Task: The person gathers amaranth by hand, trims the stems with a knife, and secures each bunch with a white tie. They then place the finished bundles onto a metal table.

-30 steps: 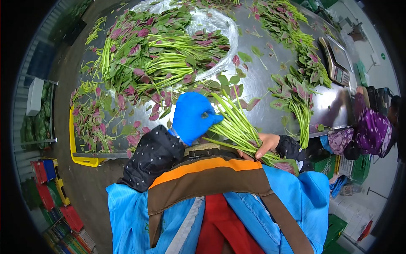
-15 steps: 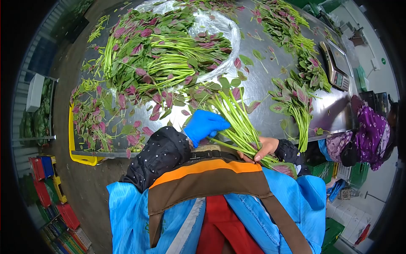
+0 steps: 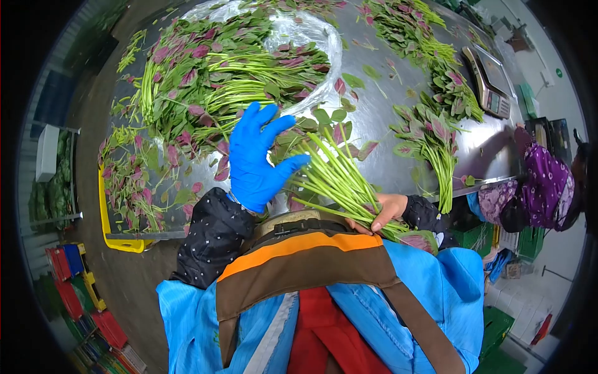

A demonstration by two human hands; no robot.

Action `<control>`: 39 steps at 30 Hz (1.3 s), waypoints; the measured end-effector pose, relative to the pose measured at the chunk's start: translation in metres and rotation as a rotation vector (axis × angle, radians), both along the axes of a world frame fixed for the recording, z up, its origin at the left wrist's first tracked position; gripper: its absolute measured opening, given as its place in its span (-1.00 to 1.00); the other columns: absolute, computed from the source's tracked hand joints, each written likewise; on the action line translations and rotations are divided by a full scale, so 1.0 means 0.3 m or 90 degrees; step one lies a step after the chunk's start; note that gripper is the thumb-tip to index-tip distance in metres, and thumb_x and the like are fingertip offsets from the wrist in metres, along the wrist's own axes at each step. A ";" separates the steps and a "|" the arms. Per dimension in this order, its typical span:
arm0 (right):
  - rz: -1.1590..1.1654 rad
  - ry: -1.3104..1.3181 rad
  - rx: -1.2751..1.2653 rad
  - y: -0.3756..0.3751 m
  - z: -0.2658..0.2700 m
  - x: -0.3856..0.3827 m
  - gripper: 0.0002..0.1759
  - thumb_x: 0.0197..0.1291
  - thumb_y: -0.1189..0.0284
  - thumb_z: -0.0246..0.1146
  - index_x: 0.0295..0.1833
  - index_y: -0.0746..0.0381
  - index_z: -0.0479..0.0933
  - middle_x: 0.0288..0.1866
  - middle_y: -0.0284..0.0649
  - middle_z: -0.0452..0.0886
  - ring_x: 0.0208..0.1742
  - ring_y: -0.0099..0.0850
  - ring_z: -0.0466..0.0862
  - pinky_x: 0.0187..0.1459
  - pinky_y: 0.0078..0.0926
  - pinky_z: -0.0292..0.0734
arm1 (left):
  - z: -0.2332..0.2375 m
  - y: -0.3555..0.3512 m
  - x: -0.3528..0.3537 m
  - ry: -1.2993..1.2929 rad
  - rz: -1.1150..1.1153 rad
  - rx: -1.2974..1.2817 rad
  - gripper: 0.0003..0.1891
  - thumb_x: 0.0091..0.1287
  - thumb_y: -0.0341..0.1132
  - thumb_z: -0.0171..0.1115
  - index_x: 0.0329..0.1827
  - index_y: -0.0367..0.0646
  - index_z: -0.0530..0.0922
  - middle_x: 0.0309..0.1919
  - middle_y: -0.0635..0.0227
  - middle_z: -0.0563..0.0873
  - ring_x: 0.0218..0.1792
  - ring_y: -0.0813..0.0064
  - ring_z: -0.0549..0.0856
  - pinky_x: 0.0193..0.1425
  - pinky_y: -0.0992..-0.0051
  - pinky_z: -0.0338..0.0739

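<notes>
My right hand [image 3: 389,210] is bare and wrapped round a bunch of amaranth greens [image 3: 336,177] just in front of my apron. The bunch's pale green stems point up and left, and its purple-green leaves stick out below that hand. My left hand [image 3: 256,162], in a blue glove, is raised beside the stem ends with its fingers spread and nothing visible in it. Beyond it lies a big heap of amaranth [image 3: 187,87] on a clear plastic bag [image 3: 333,47]. To the right, a separate amaranth bunch [image 3: 441,165] rests at the table's near edge.
The metal table [image 3: 383,112] carries scattered leaves and stems. More bunches [image 3: 430,47] lie in a row at the back right, beside a weighing scale [image 3: 492,93]. A yellow crate [image 3: 128,244] is under the left corner. Another person in purple clothing [image 3: 548,184] is at right.
My left hand has moved up and left, away from the stems, and its fingers have spread. My right hand still holds the bunch in nearly the same place.
</notes>
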State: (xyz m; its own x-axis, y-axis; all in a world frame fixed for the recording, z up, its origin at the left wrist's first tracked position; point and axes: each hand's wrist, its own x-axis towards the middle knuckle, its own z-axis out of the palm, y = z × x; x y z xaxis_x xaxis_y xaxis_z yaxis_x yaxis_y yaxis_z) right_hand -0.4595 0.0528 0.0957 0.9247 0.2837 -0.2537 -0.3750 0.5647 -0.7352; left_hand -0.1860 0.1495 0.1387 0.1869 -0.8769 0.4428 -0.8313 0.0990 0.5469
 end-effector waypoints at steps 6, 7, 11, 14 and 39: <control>0.155 0.051 -0.056 -0.054 0.055 0.047 -0.51 -0.05 0.52 0.40 0.03 0.29 0.42 -0.07 -0.26 0.49 0.01 -0.49 0.47 0.02 -0.54 0.38 | 0.174 -0.145 -0.131 0.101 -0.436 0.187 -0.05 -0.22 0.10 0.52 0.30 -0.08 0.34 0.19 0.09 0.47 0.22 0.05 0.42 0.29 0.22 0.29; 0.210 0.022 -0.095 -0.074 0.059 0.056 -0.53 -0.04 0.52 0.39 0.02 0.30 0.42 -0.09 -0.26 0.50 -0.03 -0.49 0.49 -0.01 -0.53 0.41 | 0.168 -0.171 -0.146 0.073 -0.515 0.374 -0.06 -0.19 0.09 0.52 0.29 -0.09 0.34 0.14 0.09 0.52 0.17 0.09 0.48 0.25 0.27 0.33; 0.334 -0.043 -0.152 -0.142 0.125 0.071 -0.63 0.04 0.51 0.36 -0.02 0.34 0.45 -0.14 -0.30 0.55 -0.11 -0.55 0.52 -0.06 -0.57 0.44 | 0.016 -0.144 -0.133 0.093 -0.718 0.855 -0.39 -0.12 -0.05 0.55 0.01 -0.10 0.59 -0.11 0.26 0.69 -0.13 0.45 0.62 0.03 0.41 0.47; 0.436 0.016 -0.188 -0.222 0.172 0.118 -0.56 0.05 0.46 0.38 0.03 0.37 0.47 -0.10 -0.27 0.59 -0.07 -0.55 0.51 -0.02 -0.58 0.41 | -0.042 -0.092 -0.092 0.182 -0.704 0.749 -0.47 -0.06 -0.16 0.53 -0.01 -0.16 0.60 -0.16 0.29 0.71 -0.11 0.49 0.63 0.00 0.43 0.50; -0.451 0.081 -0.230 0.151 -0.297 0.196 -0.37 0.30 -0.04 0.05 0.14 0.32 0.45 -0.04 -0.27 0.58 -0.08 -0.55 0.49 -0.06 -0.51 0.41 | -0.322 0.022 -0.130 1.048 -0.324 0.711 -0.50 0.21 -0.49 0.21 0.23 -0.32 0.31 0.04 0.04 0.56 0.02 0.20 0.62 0.12 0.30 0.54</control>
State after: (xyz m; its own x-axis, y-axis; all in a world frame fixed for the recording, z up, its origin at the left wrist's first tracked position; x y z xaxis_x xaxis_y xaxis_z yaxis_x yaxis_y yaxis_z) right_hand -0.4007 0.0982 0.0067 0.8117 -0.4799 -0.3331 -0.1097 0.4348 -0.8938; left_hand -0.2250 0.1562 0.0422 -0.5313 -0.6818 -0.5028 0.3914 -0.7240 0.5681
